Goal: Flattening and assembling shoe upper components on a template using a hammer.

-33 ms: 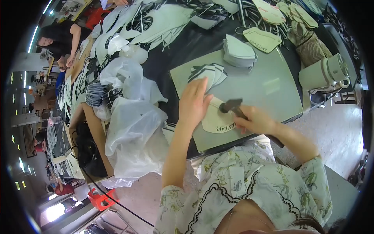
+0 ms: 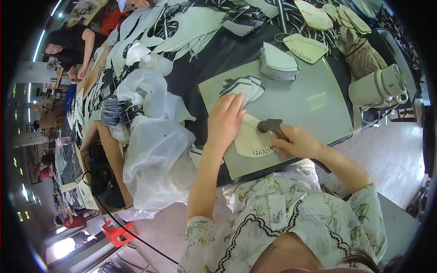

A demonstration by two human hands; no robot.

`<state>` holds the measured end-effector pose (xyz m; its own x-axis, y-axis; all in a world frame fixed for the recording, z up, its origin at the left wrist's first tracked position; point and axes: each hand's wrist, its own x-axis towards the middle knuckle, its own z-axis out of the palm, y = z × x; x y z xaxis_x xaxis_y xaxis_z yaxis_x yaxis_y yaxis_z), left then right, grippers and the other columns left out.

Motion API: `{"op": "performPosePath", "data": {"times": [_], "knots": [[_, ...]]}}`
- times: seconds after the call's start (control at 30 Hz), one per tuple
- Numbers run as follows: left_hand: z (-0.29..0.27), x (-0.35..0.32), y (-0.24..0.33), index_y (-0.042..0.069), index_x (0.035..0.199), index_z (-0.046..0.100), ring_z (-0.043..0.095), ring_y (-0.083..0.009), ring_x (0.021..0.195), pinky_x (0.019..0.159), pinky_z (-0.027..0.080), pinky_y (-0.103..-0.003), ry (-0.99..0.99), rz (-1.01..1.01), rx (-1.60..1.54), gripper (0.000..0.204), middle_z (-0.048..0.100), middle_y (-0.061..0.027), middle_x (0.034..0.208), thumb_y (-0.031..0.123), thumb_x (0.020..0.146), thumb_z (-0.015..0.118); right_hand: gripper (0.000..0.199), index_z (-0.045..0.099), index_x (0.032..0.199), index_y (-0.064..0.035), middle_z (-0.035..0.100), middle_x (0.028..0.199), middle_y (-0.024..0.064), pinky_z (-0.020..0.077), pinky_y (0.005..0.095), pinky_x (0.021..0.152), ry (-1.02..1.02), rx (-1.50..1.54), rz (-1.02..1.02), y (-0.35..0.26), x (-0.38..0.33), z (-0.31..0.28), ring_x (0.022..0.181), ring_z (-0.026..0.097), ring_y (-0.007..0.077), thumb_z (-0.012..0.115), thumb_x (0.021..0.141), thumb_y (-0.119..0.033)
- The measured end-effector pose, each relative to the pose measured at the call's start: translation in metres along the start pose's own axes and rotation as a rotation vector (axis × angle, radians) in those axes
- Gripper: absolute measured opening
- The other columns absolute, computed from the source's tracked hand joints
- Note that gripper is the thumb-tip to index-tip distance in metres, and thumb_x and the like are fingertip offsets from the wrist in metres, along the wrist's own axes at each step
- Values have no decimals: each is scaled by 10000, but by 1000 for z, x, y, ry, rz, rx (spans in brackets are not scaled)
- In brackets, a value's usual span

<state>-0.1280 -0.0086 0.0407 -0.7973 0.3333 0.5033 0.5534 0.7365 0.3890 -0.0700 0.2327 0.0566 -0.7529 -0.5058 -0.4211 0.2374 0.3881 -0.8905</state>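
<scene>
Hammer and left hand: since the earlier frame the hammer (image 2: 271,126) has tipped slightly, its head now more level, and the left hand (image 2: 226,119) has slid a touch toward the wearer.
Cardboard box: far left of the work, its brown wall (image 2: 114,166) stands beside a crumpled clear plastic bag (image 2: 157,157).
Left hand: palm down, fingers straight and close together, thumb slightly apart — it lies over the near end of some fanned pale pieces (image 2: 249,86); whether it pinches anything I cannot tell.
Cream panel: the curved, lettered panel (image 2: 248,136) lies flat on the greenish board (image 2: 314,116), between the hands.
Hammer head: over the panel's right side — contact cannot be told.
Right hand: fingers (image 2: 282,144) curled closed around the hammer's handle.
Pale stack: layered pieces (image 2: 278,63) sit at the board's far edge.
Flask: a lidded, pale one (image 2: 373,90) stands right of the board.
</scene>
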Motion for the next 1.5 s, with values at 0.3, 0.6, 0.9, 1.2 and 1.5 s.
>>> {"op": "performPosePath", "data": {"times": [0.3,0.6,0.9,1.2,1.5], "knots": [[-21,0,0,15,1067,720,699,-299,959,781,579,-354,338,231,142,215,710,-93,1081,43,864,652,203,529,946,-16,684,799,88,439,234,441,134,397,109,-13,17,-29,579,652,116,612,975,-199],[-9,-41,52,-29,1058,679,682,-201,852,701,543,-280,100,-494,-758,278,690,-91,975,120,836,755,266,500,912,-61,559,785,-3,390,237,489,228,178,-175,-19,35,-23,593,487,50,746,813,-88],[-10,-47,13,-44,940,704,456,4,556,500,330,-198,-236,-879,-905,156,616,41,624,96,877,729,170,508,923,12,638,718,63,500,282,555,144,130,22,-3,18,-17,571,631,141,607,958,-122],[-8,-37,24,-29,773,626,426,-16,518,471,331,-226,-419,-804,-694,194,584,10,568,113,827,747,133,511,945,32,688,779,100,564,287,615,159,184,36,3,12,-12,659,715,176,558,975,-89],[-6,-37,21,-36,793,646,430,-17,513,471,340,-222,-434,-780,-633,171,573,10,558,100,823,744,213,508,935,47,676,751,114,557,320,596,196,120,-15,8,13,-7,629,709,181,617,949,-136]]}}
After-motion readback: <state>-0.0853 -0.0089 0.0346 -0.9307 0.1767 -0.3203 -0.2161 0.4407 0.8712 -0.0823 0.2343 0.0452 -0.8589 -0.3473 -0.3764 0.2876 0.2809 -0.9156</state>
